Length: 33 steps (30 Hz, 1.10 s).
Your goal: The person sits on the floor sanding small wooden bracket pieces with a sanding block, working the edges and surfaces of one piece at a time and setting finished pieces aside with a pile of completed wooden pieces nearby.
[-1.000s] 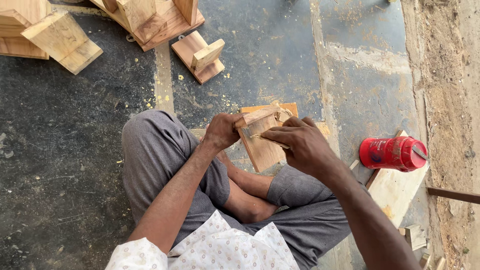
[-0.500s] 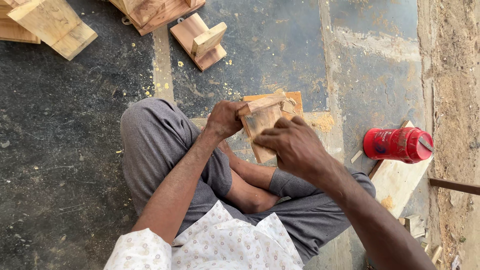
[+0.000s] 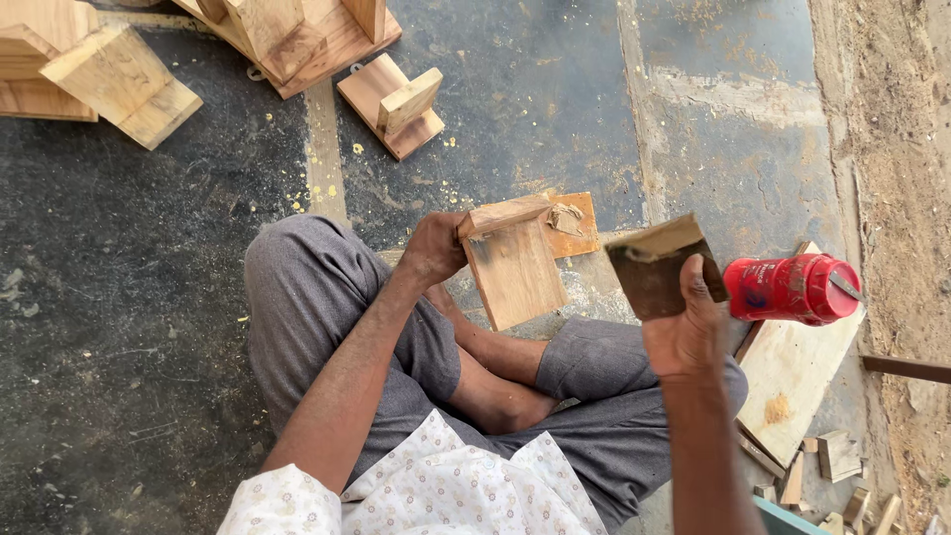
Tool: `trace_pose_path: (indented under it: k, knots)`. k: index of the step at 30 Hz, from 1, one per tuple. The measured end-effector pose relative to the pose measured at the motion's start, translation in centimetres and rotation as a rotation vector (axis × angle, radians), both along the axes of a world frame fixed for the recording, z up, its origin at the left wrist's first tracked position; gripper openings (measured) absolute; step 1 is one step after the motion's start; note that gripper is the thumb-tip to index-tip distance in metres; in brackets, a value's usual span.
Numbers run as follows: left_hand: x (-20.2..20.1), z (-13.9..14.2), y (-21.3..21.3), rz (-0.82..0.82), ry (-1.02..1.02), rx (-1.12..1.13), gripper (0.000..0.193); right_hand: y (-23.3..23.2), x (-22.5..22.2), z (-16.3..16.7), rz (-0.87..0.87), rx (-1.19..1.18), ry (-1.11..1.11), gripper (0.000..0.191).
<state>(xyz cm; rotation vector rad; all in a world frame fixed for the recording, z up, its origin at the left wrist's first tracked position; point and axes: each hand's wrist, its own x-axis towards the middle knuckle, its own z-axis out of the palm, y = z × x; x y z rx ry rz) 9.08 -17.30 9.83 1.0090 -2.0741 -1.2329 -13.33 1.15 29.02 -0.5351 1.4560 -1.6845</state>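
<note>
Above lap: left hand (image 3: 433, 250) grips wooden piece (image 3: 512, 263); right hand (image 3: 684, 332) holds, seemingly, sanding block (image 3: 656, 266).

Red bottle (image 3: 791, 288) lying on board (image 3: 792, 381); wooden L-bracket (image 3: 394, 103) on floor; small offcuts (image 3: 837, 456).

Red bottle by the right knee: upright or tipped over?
Tipped over. The red bottle lies on its side across a wooden board, its length running left to right, just beyond the right hand.
</note>
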Motion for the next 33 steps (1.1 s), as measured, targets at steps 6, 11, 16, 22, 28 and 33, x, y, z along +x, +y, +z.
trace_pose_path:
  k: [6, 11, 16, 22, 28, 33]
  knots:
    - [-1.2, -0.7, -2.0, -0.199, 0.0, 0.153, 0.029, -6.7, 3.5, -4.6, -0.196, -0.307, -0.234, 0.056]
    - [-1.2, -0.2, -2.9, -0.331, 0.14, 0.154, 0.029, -13.8, 4.8, -4.7, -0.245, -0.249, 0.084, 0.048]
    - [0.4, 2.9, -4.1, -0.217, 0.044, 0.077, 0.038, -18.5, 6.6, -5.7, -0.05, -0.168, 0.339, 0.053]
    - [6.7, 7.9, 0.5, 0.303, -0.004, 0.483, 0.038, -20.8, 5.0, -5.8, -0.11, 0.006, 0.366, 0.056]
    - [2.7, 9.3, 3.2, 0.4, 0.061, 0.166, 0.038, -21.3, 5.4, -6.1, -0.033, -0.011, 0.403, 0.057]
    - [4.3, 10.3, 1.3, 0.542, -0.029, 0.513, 0.032, -21.4, 5.5, -6.2, -0.074, -0.067, 0.43, 0.056]
